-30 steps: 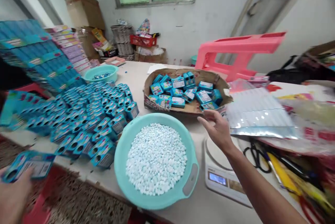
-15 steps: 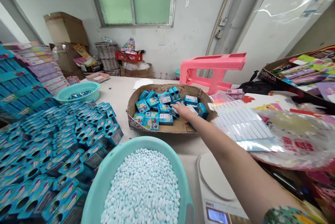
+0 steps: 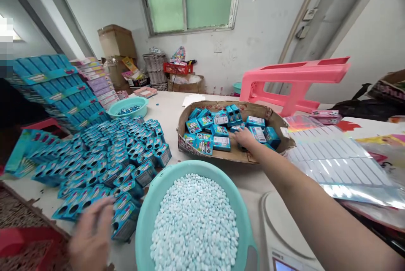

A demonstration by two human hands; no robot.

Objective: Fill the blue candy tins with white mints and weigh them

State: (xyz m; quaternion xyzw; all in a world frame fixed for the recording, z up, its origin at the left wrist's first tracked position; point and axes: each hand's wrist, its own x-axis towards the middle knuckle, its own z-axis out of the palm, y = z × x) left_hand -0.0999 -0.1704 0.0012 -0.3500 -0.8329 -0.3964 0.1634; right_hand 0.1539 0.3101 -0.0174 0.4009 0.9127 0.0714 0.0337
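Observation:
My right hand [image 3: 244, 138] reaches into a cut-down cardboard box [image 3: 186, 146], its fingers curled at a small blue candy box [image 3: 236, 128]. The fingertips are partly hidden. Around it lie several more blue printed boxes [image 3: 220, 143], flat or tilted. At the lower left, my left hand [image 3: 91, 233] is smeared by motion beside the near edge of rows of upright blue boxes [image 3: 125, 220], which have round holes on their tops. Between my hands stands a turquoise basin [image 3: 144, 220] full of pale blue and white candies [image 3: 194, 220].
A white digital scale [image 3: 281, 220] sits under my right forearm. Sticker sheets [image 3: 341, 157] lie to the right. A pink plastic stool [image 3: 294, 74] rests behind the cardboard box. At the left rise stacked blue trays [image 3: 60, 93], near a second turquoise basin [image 3: 144, 108].
The view has swung left. My left hand has come into sight at the lower left. My right hand stays in the cardboard box, its fingers more curled, farther right among the blue boxes.

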